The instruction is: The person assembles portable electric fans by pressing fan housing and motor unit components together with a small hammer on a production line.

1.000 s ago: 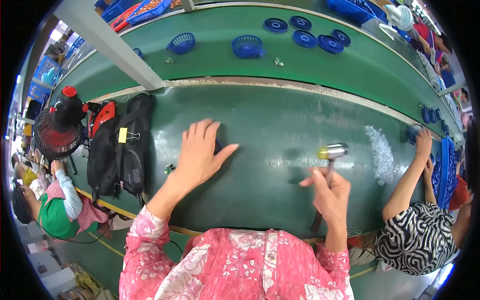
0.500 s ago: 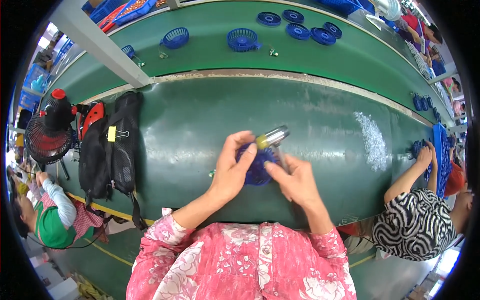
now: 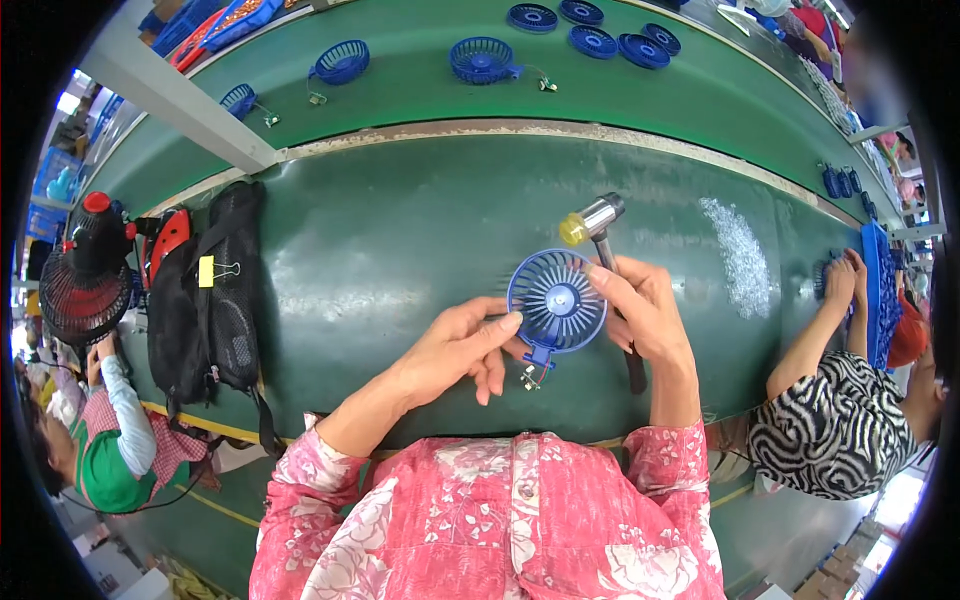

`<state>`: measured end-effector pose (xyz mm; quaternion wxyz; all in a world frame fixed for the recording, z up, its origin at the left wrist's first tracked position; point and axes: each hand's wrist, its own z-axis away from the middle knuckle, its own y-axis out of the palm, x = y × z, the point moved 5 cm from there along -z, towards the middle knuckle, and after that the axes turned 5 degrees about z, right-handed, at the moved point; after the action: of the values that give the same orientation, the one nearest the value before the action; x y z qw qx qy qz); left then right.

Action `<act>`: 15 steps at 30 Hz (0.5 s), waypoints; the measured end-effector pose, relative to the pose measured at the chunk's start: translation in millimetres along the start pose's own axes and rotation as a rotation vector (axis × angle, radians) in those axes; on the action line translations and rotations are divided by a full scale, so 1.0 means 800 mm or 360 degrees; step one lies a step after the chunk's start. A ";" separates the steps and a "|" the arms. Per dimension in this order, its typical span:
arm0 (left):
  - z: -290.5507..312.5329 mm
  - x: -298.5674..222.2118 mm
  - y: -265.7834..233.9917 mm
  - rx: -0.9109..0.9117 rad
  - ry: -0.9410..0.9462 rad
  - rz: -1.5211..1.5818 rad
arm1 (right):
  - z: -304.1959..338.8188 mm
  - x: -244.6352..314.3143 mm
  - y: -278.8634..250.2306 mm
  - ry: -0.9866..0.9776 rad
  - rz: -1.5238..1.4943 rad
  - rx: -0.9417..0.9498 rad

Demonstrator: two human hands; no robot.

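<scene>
A blue plastic fan housing, round with slatted ribs and a pale centre hub, is held up between my hands over the bench. My left hand pinches its left rim, thumb on top. A small circuit board hangs by thin wires from the tab at the housing's lower edge. My right hand grips a two-faced hammer with a metal head, one yellow face and one dark face. The hammer's dark handle runs down behind the fingers. My right thumb also rests on the housing's right rim.
A black mesh bag and a black-red fan lie on the left. Small clear pieces are heaped on the right. Several blue fan parts sit on the green belt beyond the ledge. People work at both sides.
The housing has turned to show its ribbed face and moved slightly right, with its board dangling in view. The hammer head has moved up and right, away from the housing.
</scene>
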<state>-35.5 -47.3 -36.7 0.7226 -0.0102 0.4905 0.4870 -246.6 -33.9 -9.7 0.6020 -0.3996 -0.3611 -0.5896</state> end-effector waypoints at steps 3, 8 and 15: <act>-0.009 0.005 0.004 0.0087 0.0049 0.0325 | -0.002 0.005 0.009 0.0012 0.0114 0.0005; -0.010 0.003 0.000 -0.0161 0.0190 0.0614 | 0.011 -0.003 0.017 -0.0252 0.0434 -0.0533; -0.014 -0.001 0.001 -0.0391 0.0535 0.0580 | 0.029 -0.028 0.055 -0.0215 0.0174 -0.0362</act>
<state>-44.2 -52.7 -41.8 0.5249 -0.0901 0.5346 0.6562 -202.8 -3.7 -22.6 0.5584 -0.5231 -0.3094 -0.5647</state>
